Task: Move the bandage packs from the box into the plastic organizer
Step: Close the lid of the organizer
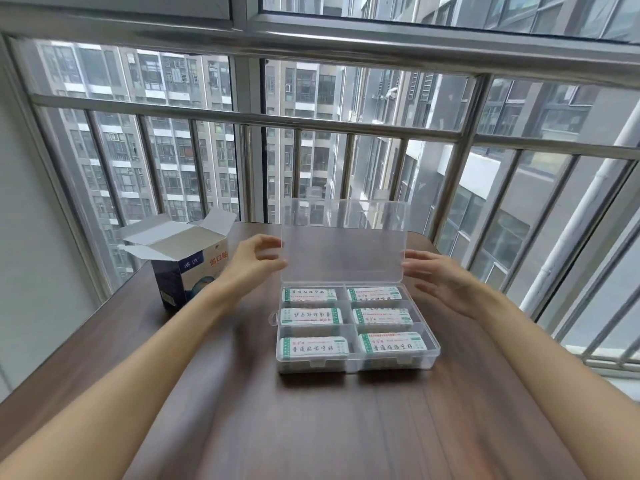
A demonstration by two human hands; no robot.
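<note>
The clear plastic organizer [429,344] sits mid-table with its lid [343,244] standing upright. Several white and green bandage packs [311,346] lie in its compartments, one in each. The blue and white cardboard box [194,271] stands to the left with its top flaps open; its inside is hidden from me. My left hand [252,259] hovers at the lid's left edge with loosely curved fingers, holding nothing. My right hand [440,278] is at the lid's right edge, fingers relaxed, fingertips at or just touching the edge.
The dark wooden table [311,427] runs up to a metal railing [346,124] and window at the back. A white wall borders the left side.
</note>
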